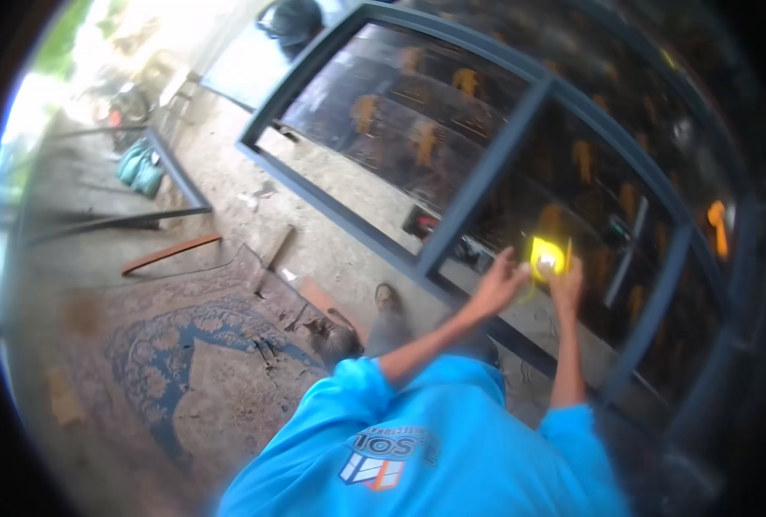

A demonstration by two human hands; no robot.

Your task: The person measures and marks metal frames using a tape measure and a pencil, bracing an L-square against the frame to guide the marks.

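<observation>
My right hand point(566, 284) is closed around a bright yellow tape measure point(545, 255), which glares in the light. Just left of it, my left hand point(498, 286) is raised with its fingers apart and slightly curled, close to the tape measure's side. A thin yellow strip hangs below the case between the hands. Both hands are above a large dark blue-grey metal frame point(486, 172) with crossbars. Blur hides whether the left fingertips touch the strip.
Dark sheets point(391, 103) with orange marks lie behind the frame. To the left are a worn patterned rug point(167, 345), a reddish-brown strip point(172, 253), another metal frame point(176, 168) and a green bag point(140, 168). A shoe point(387, 298) shows near the frame's lower edge.
</observation>
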